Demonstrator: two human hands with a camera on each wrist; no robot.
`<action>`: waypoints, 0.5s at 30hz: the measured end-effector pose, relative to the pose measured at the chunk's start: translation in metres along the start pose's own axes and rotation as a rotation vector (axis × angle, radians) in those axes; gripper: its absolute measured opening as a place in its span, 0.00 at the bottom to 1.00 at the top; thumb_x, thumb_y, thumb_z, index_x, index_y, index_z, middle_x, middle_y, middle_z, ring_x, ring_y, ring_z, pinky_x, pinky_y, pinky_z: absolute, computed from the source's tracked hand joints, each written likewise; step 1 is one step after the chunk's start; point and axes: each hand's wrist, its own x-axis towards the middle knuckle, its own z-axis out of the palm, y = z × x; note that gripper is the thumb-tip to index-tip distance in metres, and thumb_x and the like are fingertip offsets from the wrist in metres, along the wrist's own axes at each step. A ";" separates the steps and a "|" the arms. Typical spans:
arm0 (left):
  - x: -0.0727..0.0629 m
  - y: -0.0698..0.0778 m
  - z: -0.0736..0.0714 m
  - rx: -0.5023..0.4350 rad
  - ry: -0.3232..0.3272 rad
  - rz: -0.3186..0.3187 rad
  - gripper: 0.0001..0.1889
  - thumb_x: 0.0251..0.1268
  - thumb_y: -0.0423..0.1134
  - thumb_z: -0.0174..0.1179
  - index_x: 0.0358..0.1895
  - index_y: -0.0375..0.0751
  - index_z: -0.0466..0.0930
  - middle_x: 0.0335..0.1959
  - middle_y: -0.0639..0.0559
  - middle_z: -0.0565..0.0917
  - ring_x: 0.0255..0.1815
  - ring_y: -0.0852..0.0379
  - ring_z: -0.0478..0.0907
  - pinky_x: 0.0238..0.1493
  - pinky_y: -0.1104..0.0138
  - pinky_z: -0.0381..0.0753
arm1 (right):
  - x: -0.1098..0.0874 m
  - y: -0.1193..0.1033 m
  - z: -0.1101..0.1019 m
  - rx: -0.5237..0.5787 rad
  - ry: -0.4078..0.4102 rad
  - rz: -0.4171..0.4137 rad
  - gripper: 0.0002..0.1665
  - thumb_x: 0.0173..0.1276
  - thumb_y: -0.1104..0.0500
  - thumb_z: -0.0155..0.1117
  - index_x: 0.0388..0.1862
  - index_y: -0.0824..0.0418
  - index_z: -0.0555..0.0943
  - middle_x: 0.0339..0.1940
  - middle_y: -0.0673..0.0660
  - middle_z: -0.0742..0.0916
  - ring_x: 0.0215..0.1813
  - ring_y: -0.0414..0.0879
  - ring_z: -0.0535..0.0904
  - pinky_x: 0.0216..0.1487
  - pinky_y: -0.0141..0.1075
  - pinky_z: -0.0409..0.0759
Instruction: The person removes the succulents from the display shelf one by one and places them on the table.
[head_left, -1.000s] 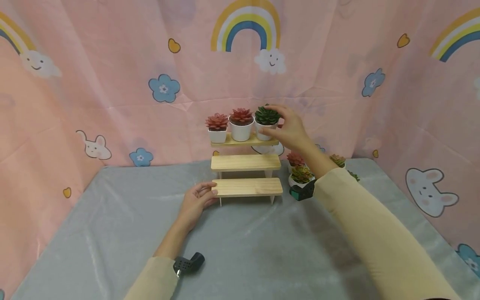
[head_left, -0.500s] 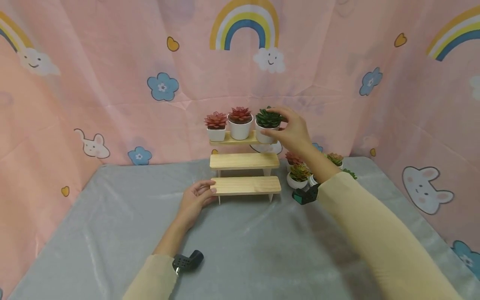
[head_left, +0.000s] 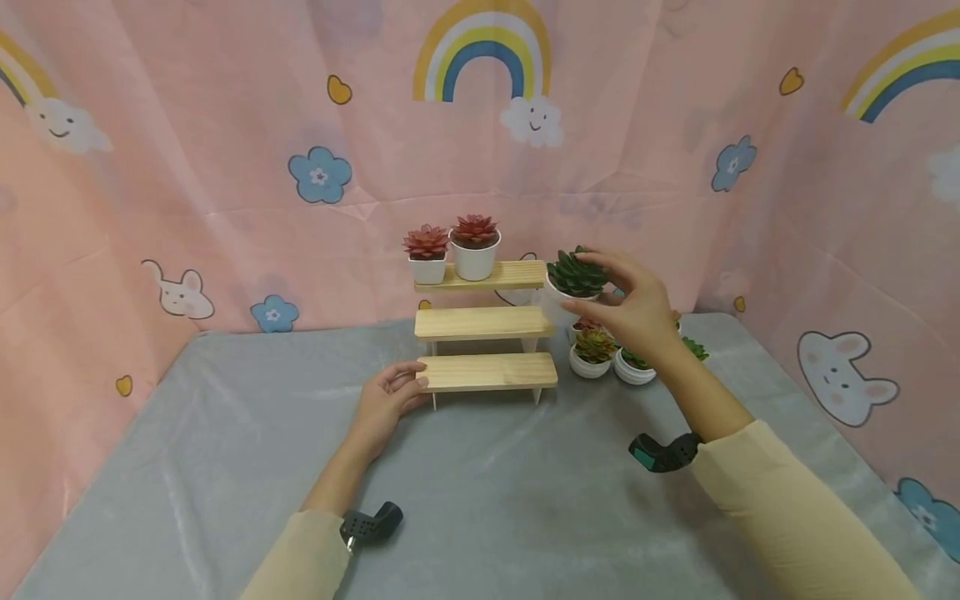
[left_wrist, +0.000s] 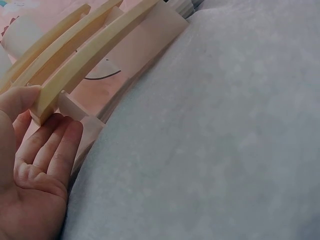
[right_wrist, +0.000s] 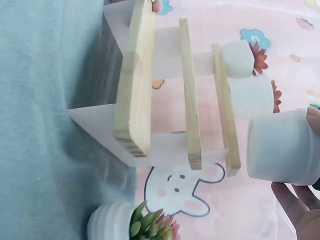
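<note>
My right hand [head_left: 633, 304] holds a dark green potted succulent [head_left: 576, 275] between thumb and fingers, off the right end of the top shelf. Its white pot [right_wrist: 282, 147] hangs clear of the shelves in the right wrist view. With thumb above and fingers beneath, my left hand [head_left: 384, 404] pinches the left end of the bottom shelf of a three-tier wooden stand [head_left: 487, 372]; the left wrist view shows this grip on the board's end [left_wrist: 47, 102]. On the top shelf stand two red succulents, one in a squarish white pot [head_left: 428, 268], the other in a round white pot [head_left: 476, 258].
Several more potted succulents [head_left: 591, 350] are grouped on the grey cloth right of the stand, partly hidden behind my right hand and forearm. A pink patterned curtain [head_left: 360, 250] hangs close behind the stand and along both sides.
The green succulent has left the top shelf's right end, moving right and toward me in my right hand. My left hand keeps its hold on the bottom shelf.
</note>
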 end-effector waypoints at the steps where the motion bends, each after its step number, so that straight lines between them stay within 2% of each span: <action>1: 0.000 0.000 0.000 -0.003 -0.001 -0.001 0.18 0.70 0.34 0.62 0.60 0.32 0.77 0.63 0.33 0.81 0.54 0.54 0.86 0.57 0.64 0.87 | -0.004 0.001 -0.002 -0.003 0.005 -0.001 0.35 0.60 0.60 0.78 0.67 0.53 0.79 0.75 0.51 0.75 0.75 0.52 0.72 0.64 0.46 0.84; 6: 0.000 0.000 -0.001 -0.013 0.000 -0.004 0.18 0.70 0.34 0.63 0.60 0.32 0.77 0.63 0.33 0.81 0.55 0.54 0.86 0.57 0.64 0.87 | -0.024 0.008 -0.009 0.003 0.028 -0.022 0.36 0.58 0.64 0.78 0.66 0.55 0.79 0.73 0.54 0.76 0.74 0.51 0.73 0.57 0.23 0.82; 8: 0.000 0.000 -0.001 -0.009 0.002 -0.004 0.18 0.70 0.34 0.63 0.60 0.33 0.77 0.63 0.34 0.81 0.55 0.53 0.86 0.57 0.64 0.87 | -0.032 0.012 -0.012 0.008 0.033 -0.017 0.36 0.58 0.65 0.78 0.67 0.56 0.79 0.73 0.55 0.77 0.73 0.45 0.74 0.53 0.17 0.80; 13: 0.000 0.000 0.000 -0.006 0.007 -0.004 0.18 0.70 0.34 0.63 0.59 0.33 0.77 0.63 0.34 0.81 0.57 0.51 0.85 0.57 0.62 0.87 | -0.055 0.024 -0.018 0.056 0.011 -0.015 0.35 0.57 0.69 0.77 0.66 0.61 0.78 0.72 0.58 0.76 0.67 0.29 0.73 0.54 0.16 0.80; 15: 0.001 0.000 0.000 -0.006 0.007 -0.005 0.18 0.70 0.34 0.63 0.59 0.33 0.77 0.63 0.34 0.81 0.57 0.51 0.85 0.58 0.62 0.87 | -0.064 0.031 -0.019 0.068 0.002 -0.019 0.35 0.57 0.71 0.76 0.65 0.63 0.78 0.72 0.60 0.76 0.66 0.26 0.72 0.53 0.17 0.80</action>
